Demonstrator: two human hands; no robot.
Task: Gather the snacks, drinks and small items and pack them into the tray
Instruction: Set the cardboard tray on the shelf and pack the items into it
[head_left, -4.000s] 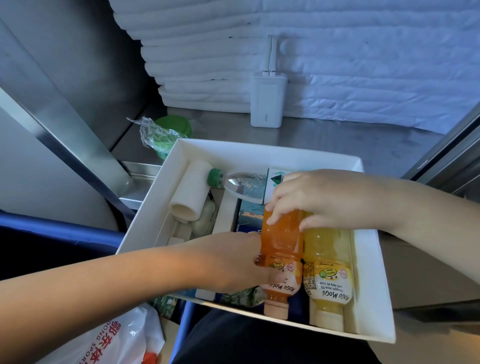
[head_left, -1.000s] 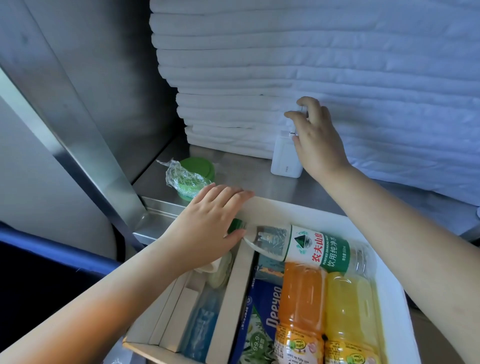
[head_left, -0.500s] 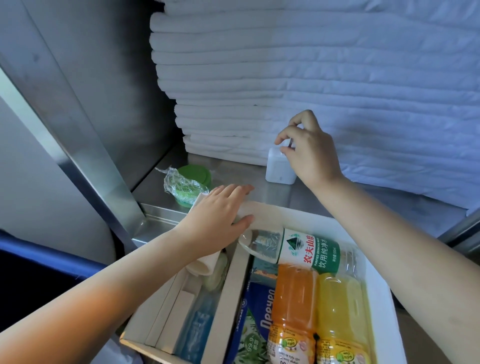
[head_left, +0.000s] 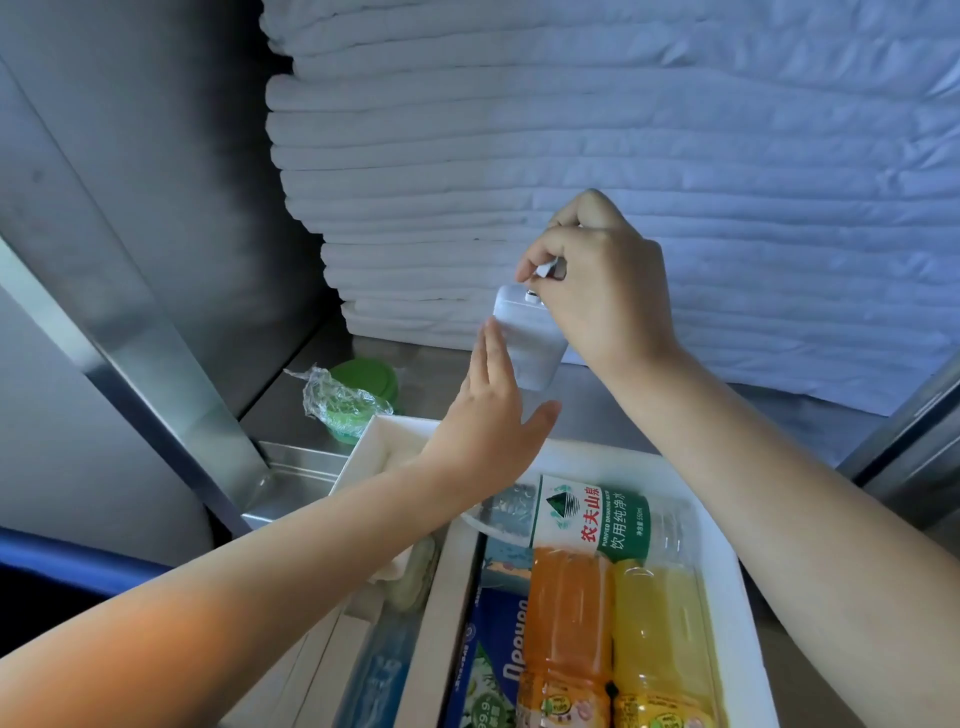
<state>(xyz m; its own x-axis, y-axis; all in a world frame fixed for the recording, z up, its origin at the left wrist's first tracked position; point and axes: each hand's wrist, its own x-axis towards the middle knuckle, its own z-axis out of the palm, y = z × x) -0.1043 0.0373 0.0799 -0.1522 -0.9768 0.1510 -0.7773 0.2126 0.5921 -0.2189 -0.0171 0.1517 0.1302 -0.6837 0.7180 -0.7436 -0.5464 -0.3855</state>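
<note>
A white power bank (head_left: 527, 343) hangs tilted above the steel shelf. My right hand (head_left: 597, 280) pinches the cable plug at its top. My left hand (head_left: 491, 410) reaches up with straight fingers, fingertips at the power bank's left side. Below lies the white tray (head_left: 727, 597), holding a water bottle (head_left: 592, 519), an orange juice bottle (head_left: 566, 623), a yellow juice bottle (head_left: 660, 639) and a blue snack packet (head_left: 493, 665). Small white items in the tray's left compartment are partly hidden under my left forearm.
A green lidded cup (head_left: 363, 384) with crumpled clear wrap stands on the steel shelf (head_left: 675, 415) left of the tray. Stacked white bedding (head_left: 571, 130) fills the back. A slanted metal rail (head_left: 156, 374) runs along the left.
My right hand has lifted the power bank off the shelf by its cable end. My left hand left the tray's rim and rose toward the power bank.
</note>
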